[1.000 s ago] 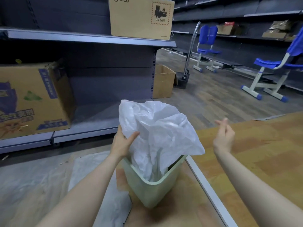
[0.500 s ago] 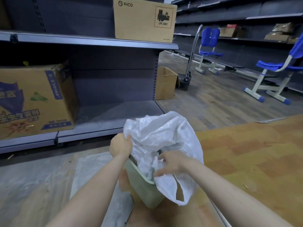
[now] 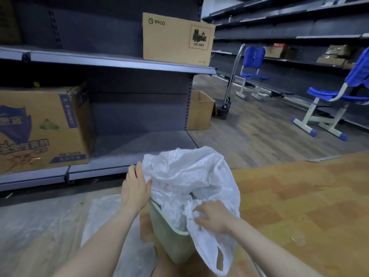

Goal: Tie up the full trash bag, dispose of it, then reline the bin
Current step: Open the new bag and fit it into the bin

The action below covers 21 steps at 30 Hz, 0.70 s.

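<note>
Our left hand (image 3: 135,189) grips the near-left edge of the white trash bag (image 3: 191,176), fingers curled over the plastic and thumb pressed against its side. Our right hand (image 3: 214,216) lies on the bag's right flank with fingers spread and bent, pinching a fold of the film – one handle loop (image 3: 219,260) hangs loose below it, outside the bin. The bag billows up above the pale green bin (image 3: 171,242), its lower part tucked inside the rim. The bin stands tilted on the floor, beside a sheet of clear plastic (image 3: 95,222) on the left and a wooden platform (image 3: 299,196) on the right. Further out, grey shelves (image 3: 119,62) carry a printed cardboard box (image 3: 40,128) and a PICO box (image 3: 177,39) – two blue chairs (image 3: 253,70) stand beyond.
</note>
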{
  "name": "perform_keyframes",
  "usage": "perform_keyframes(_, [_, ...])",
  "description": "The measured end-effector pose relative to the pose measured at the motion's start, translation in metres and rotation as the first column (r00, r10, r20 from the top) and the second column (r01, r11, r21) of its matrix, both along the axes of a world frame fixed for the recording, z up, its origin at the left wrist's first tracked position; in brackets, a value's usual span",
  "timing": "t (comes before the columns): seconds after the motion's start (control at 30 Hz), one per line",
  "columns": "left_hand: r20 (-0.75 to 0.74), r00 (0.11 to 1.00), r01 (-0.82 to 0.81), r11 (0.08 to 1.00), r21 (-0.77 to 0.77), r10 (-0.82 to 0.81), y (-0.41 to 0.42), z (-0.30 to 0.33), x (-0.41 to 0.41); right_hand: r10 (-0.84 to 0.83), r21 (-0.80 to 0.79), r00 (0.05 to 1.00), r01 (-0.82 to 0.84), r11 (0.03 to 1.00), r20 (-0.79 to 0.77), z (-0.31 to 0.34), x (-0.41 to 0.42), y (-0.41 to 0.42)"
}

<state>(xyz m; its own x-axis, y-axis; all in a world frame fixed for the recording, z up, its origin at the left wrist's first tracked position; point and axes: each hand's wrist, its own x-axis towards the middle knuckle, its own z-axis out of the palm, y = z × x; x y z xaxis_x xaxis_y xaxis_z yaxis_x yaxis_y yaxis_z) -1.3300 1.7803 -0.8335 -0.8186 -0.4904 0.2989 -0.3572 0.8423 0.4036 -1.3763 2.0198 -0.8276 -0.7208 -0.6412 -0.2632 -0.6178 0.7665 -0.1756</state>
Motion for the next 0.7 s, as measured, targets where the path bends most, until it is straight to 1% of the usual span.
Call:
perform_keyframes(0.07, [-0.088,0.989,0.094,0.973,-0.213,-0.115,0.001,-0.001,0.001,0.021,0.028,0.999,-0.02,0.999,-0.03,-0.005,0.003,0.003])
perform_keyframes(0.1, [-0.138,0.968,0.147,0.924,-0.353,-0.207,0.0,-0.003,0.002,0.025,0.038,0.999,-0.024,0.999,-0.031,-0.007,0.004,0.004])
perform_keyframes(0.13, [-0.165,0.936,0.195,0.851,-0.487,-0.309,-0.001,-0.005,0.003,0.026,0.044,0.999,-0.025,0.999,-0.028,-0.007,0.004,0.005])
perform_keyframes(0.17, [-0.155,0.9,0.25,0.774,-0.581,-0.407,-0.001,-0.008,0.003,0.024,0.046,0.999,-0.023,0.999,-0.025,-0.007,0.005,0.005])
perform_keyframes(0.2, [-0.131,0.867,0.299,0.712,-0.635,-0.48,-0.001,-0.009,0.004,0.021,0.043,1.0,-0.02,0.999,-0.022,-0.006,0.005,0.004])
perform_keyframes(0.23, [-0.109,0.848,0.331,0.68,-0.654,-0.518,-0.001,-0.008,0.004,0.015,0.032,1.0,-0.015,0.999,-0.017,-0.005,0.006,0.004])
perform_keyframes(0.27, [-0.107,0.841,0.341,0.672,-0.657,-0.531,0.0,-0.008,0.004,0.011,0.017,1.0,-0.011,1.0,-0.012,-0.003,0.006,0.002])
perform_keyframes(0.37, [-0.139,0.836,0.347,0.709,-0.614,-0.53,0.005,-0.002,0.003,-0.001,-0.019,1.0,0.001,1.0,-0.03,-0.001,0.008,0.0])
perform_keyframes(0.43, [-0.13,0.826,0.384,0.716,-0.583,-0.548,0.009,0.007,0.003,0.022,-0.033,0.992,-0.026,0.999,-0.123,-0.002,0.011,-0.002])
perform_keyframes(0.5, [-0.085,0.842,0.408,0.732,-0.545,-0.533,0.013,0.019,0.004,0.039,-0.093,0.982,-0.057,0.994,-0.183,0.0,0.017,-0.01])
perform_keyframes(0.57, [-0.032,0.866,0.401,0.73,-0.553,-0.5,0.017,0.023,0.003,0.071,-0.115,0.988,-0.087,0.99,-0.141,0.004,0.027,-0.023])
perform_keyframes(0.63, [0.076,0.872,0.433,0.689,-0.582,-0.484,0.018,0.024,0.003,0.157,-0.011,0.982,-0.159,0.987,-0.106,0.007,0.04,-0.036])
perform_keyframes(0.67, [0.148,0.869,0.464,0.674,-0.575,-0.472,0.019,0.023,0.003,0.216,0.07,0.968,-0.209,0.975,-0.125,0.007,0.045,-0.041])
perform_keyframes(0.7, [0.202,0.867,0.484,0.678,-0.553,-0.455,0.019,0.021,0.003,0.272,0.145,0.951,-0.251,0.957,-0.149,0.008,0.048,-0.045])
